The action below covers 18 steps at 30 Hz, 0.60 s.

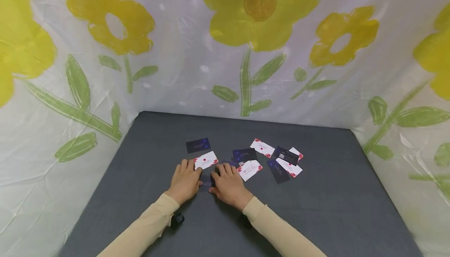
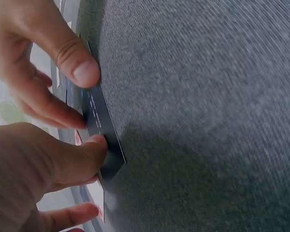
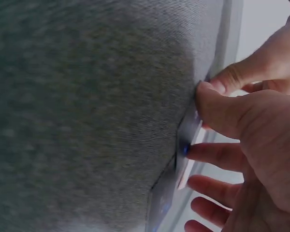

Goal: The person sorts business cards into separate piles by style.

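Note:
Between my two hands is a dark blue business card (image 1: 206, 183), low over the grey tabletop, with a line of small print on its face. My left hand (image 1: 185, 182) holds its left part, the thumb on the near side and the fingers beyond. From the other side my right hand (image 1: 230, 184) grips it between thumb and index finger, the other fingers spread. Just beyond the left fingers lies a white card with red flowers (image 1: 206, 159). Another white flowered card (image 1: 249, 170) sits beside the right fingers, overlapping dark cards.
A dark card (image 1: 198, 145) lies farther back on the left. Behind the right hand is another dark card (image 1: 245, 155). To the right, several white and dark cards overlap in a loose group (image 1: 286, 158). A flower-printed curtain (image 1: 183, 73) hangs around the grey table (image 1: 337, 194).

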Available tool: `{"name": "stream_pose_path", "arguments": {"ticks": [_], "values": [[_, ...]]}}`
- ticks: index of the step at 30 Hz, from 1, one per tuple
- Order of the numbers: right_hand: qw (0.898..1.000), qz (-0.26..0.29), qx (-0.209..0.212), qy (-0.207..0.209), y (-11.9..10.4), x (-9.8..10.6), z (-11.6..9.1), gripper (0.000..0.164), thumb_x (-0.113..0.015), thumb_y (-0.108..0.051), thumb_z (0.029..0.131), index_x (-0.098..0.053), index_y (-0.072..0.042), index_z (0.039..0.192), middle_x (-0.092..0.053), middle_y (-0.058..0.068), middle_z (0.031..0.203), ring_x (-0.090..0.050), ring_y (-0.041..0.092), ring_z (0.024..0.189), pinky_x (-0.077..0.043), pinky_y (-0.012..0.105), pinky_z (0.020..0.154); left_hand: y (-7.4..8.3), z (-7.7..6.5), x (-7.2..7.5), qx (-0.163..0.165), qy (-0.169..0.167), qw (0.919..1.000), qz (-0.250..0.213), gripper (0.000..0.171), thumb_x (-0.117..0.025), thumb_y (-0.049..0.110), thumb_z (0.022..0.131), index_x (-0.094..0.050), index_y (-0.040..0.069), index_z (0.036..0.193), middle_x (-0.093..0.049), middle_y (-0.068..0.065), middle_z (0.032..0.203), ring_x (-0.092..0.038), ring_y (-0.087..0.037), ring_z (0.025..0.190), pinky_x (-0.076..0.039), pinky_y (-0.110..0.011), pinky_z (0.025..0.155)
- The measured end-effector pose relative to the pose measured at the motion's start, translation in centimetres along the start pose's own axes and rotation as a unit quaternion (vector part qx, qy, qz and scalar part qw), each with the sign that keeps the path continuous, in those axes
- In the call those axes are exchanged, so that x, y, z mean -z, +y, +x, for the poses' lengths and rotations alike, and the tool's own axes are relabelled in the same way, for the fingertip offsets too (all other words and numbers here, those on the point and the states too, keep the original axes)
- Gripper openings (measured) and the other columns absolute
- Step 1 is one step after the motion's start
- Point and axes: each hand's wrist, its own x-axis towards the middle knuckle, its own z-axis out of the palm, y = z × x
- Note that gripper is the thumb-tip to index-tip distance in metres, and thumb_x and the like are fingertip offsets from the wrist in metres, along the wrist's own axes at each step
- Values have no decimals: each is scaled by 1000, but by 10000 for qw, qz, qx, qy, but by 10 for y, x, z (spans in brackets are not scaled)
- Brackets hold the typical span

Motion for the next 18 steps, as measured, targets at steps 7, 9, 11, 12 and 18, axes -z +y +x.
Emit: {"name": "stream_pose_path", "arguments": {"ticks": [7,9,11,12,18], "values": [[9994,197,-177,201,-1,3,4,47,-80,-52,87,-71,-16,116,-64,8,126,-54,26,119,-45,41,98,0,1,-3,-107,177,9997,-111,37,-87,19,81,-68,9,112,-62,-19,115,-50,-35,103,-44,-48,84],[9989,300,-179,309,0,4,4,43,-81,-49,86,-71,-16,111,-66,5,119,-55,24,111,-44,38,93,0,0,-4,-167,225,9994,-178,36,-86,18,82,-69,9,111,-62,-19,117,-50,-36,105,-43,-48,85],[9973,508,-154,508,1,5,3,31,-81,-41,89,-72,-16,105,-69,2,109,-57,21,100,-42,35,84,-1,0,-3,-217,360,9988,-255,28,-85,18,84,-70,10,106,-63,-15,114,-52,-34,104,-43,-47,85],[9956,658,-130,656,2,6,3,25,-81,-36,90,-73,-16,102,-71,0,103,-58,20,94,-42,33,80,-2,0,-1,-230,475,9981,-302,23,-84,17,84,-71,11,102,-65,-13,110,-53,-32,102,-43,-46,84],[9688,2265,-373,931,10,20,-3,4,-76,-13,93,-78,-9,91,-77,1,86,-64,17,80,-50,30,74,-2,2,20,-417,791,9925,-829,9,-80,13,89,-72,15,84,-71,1,82,-56,-21,79,-44,-39,76]]}}
